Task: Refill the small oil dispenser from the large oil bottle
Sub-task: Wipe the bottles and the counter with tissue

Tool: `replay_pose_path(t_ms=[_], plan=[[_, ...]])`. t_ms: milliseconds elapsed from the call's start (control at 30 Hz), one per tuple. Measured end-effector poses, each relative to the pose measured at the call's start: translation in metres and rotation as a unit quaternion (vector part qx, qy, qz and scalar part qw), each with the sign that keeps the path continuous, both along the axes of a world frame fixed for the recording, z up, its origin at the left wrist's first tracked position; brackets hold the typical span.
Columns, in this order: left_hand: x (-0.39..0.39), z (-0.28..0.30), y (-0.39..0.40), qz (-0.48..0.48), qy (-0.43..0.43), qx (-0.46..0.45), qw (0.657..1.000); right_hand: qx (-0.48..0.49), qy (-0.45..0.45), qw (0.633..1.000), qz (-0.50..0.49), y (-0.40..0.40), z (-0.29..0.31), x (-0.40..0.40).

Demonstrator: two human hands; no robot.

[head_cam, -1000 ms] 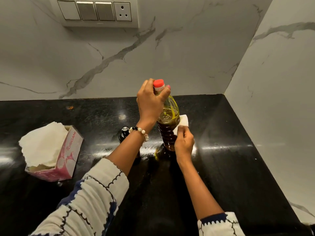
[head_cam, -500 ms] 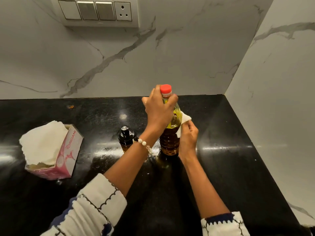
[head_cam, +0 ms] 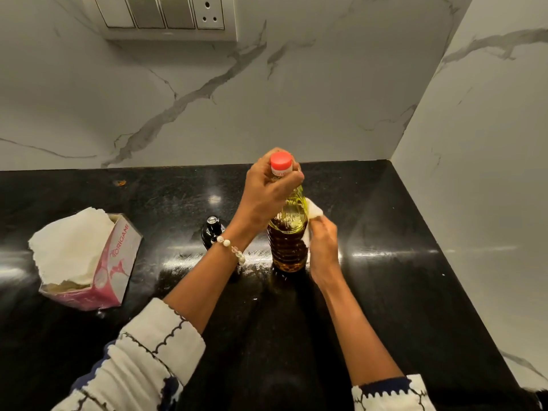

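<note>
The large oil bottle, clear plastic with yellow-brown oil and a red cap, stands upright on the black counter. My left hand grips its neck just below the cap. My right hand presses a white tissue against the bottle's right side. The small oil dispenser, dark with a metal top, stands just left of the bottle, partly hidden behind my left wrist.
A pink tissue box with white tissue sticking out lies at the left of the counter. Marble walls close the back and the right side. A switch panel is mounted on the back wall.
The bottle has been set upright on the counter from a slight tilt. My right hand with the tissue has slid along the bottle's right side. The dispenser has come into view.
</note>
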State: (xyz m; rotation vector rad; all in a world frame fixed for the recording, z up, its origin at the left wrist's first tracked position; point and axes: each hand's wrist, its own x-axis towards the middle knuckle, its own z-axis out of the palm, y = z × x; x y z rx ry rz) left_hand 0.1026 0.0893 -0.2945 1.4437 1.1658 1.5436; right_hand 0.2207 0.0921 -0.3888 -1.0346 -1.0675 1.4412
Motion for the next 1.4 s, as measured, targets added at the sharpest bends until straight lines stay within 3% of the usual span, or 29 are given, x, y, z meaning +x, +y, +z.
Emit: replay_pose_path(t_ms=[167,400,500,600,700,767,833,967,1033,1167,1400], plan=[[-0.004,0.001,0.007,-0.032,-0.019,-0.011,0.999,-0.014,-0.040,0.998,0.035,0.015,0.007,0.009],[-0.013,0.005,0.018,0.040,-0.086,-0.053,0.994,-0.060,-0.086,0.993,0.052,0.003,-0.016,0.034],[-0.014,0.011,0.020,0.039,-0.113,-0.051,0.992,-0.024,-0.096,0.995,0.024,-0.001,-0.024,0.034],[-0.009,0.019,0.022,0.010,-0.081,-0.035,0.996,0.066,-0.068,0.995,0.040,-0.004,-0.010,0.019],[-0.004,0.029,0.022,-0.013,-0.070,-0.030,0.997,0.090,-0.047,0.993,0.058,0.007,0.021,0.012],[-0.005,0.036,0.021,-0.010,-0.090,-0.034,0.995,0.067,-0.094,0.988,0.099,0.023,0.030,0.020],[-0.008,0.042,0.022,-0.004,-0.113,-0.034,0.993,-0.019,-0.109,0.981,0.159,0.033,0.037,0.029],[-0.017,0.047,0.023,0.011,-0.137,-0.037,0.990,-0.174,-0.047,0.966,0.185,0.032,0.021,0.045],[-0.022,0.048,0.022,0.025,-0.169,-0.041,0.984,-0.212,0.048,0.959,0.182,0.024,0.006,0.049],[-0.024,0.046,0.021,0.045,-0.171,-0.032,0.984,-0.307,0.259,0.900,0.167,0.007,-0.010,0.042],[-0.012,0.041,0.012,0.056,-0.102,0.024,0.993,-0.350,0.319,0.877,0.082,-0.001,-0.019,0.032]])
